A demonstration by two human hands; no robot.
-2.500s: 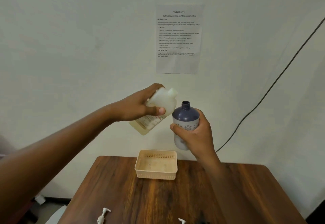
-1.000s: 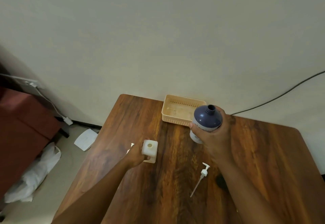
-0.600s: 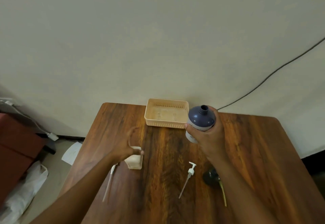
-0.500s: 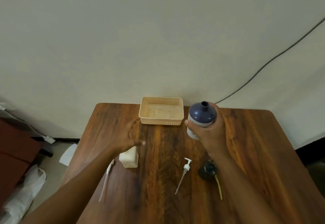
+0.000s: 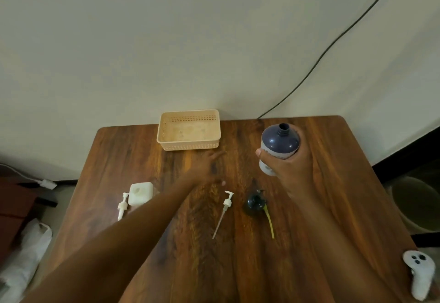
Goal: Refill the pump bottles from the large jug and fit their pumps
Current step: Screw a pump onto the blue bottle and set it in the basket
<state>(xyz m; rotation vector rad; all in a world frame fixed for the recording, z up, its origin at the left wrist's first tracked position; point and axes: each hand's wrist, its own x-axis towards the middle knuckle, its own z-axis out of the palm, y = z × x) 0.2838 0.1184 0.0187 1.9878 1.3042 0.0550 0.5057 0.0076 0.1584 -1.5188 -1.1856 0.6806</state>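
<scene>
My right hand (image 5: 289, 171) grips a dark blue-topped pump bottle (image 5: 279, 144) with an uncapped neck, held upright above the table. My left hand (image 5: 205, 169) hovers with fingers spread over the table middle, holding nothing, just above a white pump (image 5: 225, 210) lying flat. A dark pump with a yellow tube (image 5: 258, 206) lies to the right of it. The white jug (image 5: 140, 193) stands uncapped at the left, with another white pump (image 5: 122, 205) lying beside it.
A beige plastic basket (image 5: 189, 145) sits at the table's far edge near the wall. A white controller (image 5: 420, 271) lies at the table's near right corner. A black cable (image 5: 333, 41) runs up the wall. A bin stands on the floor at the right.
My left hand has set the jug down at the left and moved right toward the table middle, near the white pump. My right hand still holds the bottle.
</scene>
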